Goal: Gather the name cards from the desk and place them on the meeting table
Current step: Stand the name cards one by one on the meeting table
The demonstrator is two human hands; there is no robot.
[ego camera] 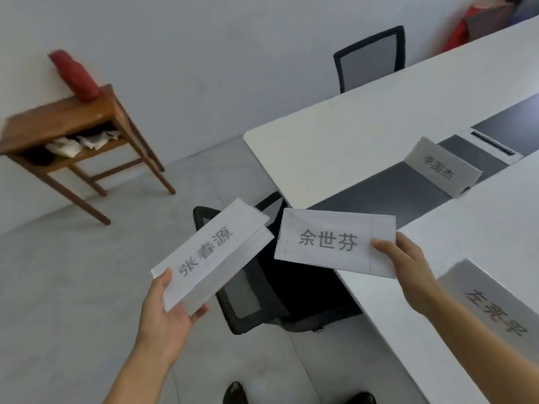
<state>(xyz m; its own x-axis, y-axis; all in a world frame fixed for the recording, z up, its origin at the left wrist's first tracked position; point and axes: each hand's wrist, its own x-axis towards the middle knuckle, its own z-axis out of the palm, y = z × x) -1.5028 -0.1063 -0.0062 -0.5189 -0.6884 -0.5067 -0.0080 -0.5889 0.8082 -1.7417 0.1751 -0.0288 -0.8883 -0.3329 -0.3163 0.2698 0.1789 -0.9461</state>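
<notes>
L hand (166,313) holds a folded white paper name card w/ grey printed characters (210,255) by its near end, thumb on top, fingers (199,312) curled under, clamped on the card. It's held over the floor, left of the table, angled up to the right.

R hand (408,269) grips a second white paper name card, flat rectangle w/ dark characters (335,243), at its right edge; thumb on the face, other fingers behind it, pinched on the paper. This card hangs over the near corner of the long white meeting table w/ dark grey centre strip (350,126), partly above a black mesh office chair (262,293) tucked in below.

Two more cards stand on the table: a white tent-fold card (440,167) farther off on the grey strip, and a blurred white one (495,310) near right, just beside the R forearm.

Far left: brown wooden side table (73,132) against the wall, red cloth bundle (75,74) on top, crumpled papers on its shelf. A second black mesh chair (370,56) sits at the table's far side.
</notes>
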